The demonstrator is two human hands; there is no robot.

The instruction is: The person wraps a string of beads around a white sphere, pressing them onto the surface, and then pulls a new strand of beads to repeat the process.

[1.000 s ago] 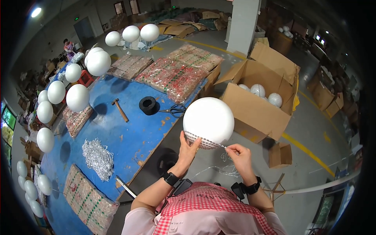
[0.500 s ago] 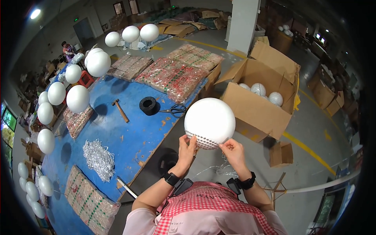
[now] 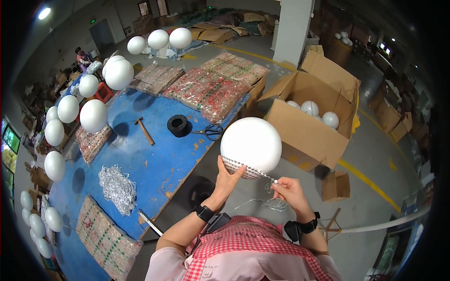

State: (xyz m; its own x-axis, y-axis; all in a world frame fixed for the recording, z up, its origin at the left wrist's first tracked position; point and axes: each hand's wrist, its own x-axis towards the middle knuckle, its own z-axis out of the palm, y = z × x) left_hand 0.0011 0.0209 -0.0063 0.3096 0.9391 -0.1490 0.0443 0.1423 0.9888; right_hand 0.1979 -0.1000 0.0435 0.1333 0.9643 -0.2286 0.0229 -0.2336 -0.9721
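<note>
A large white foam ball (image 3: 252, 142) rests on the fingers of my left hand (image 3: 228, 177), which cups it from below. Rows of small white beads (image 3: 243, 168) cover the ball's underside. My right hand (image 3: 287, 189) pinches the loose end of the bead strand (image 3: 271, 178) just below and right of the ball. More of the strand hangs in a loop (image 3: 272, 204) under my right hand, above my red checked apron.
A blue table (image 3: 145, 159) on the left holds a hammer (image 3: 144, 130), a black tape roll (image 3: 178, 125), scissors (image 3: 212, 131), a silvery pile (image 3: 117, 188) and packs of beads. Several white balls (image 3: 93, 115) stand on sticks along it. An open cardboard box (image 3: 311, 126) holds finished balls. A person (image 3: 83, 57) sits far back.
My right hand first moved in close to the ball's underside, then drew back out to the right with the bead strand. The ball and my left hand stayed nearly still.
</note>
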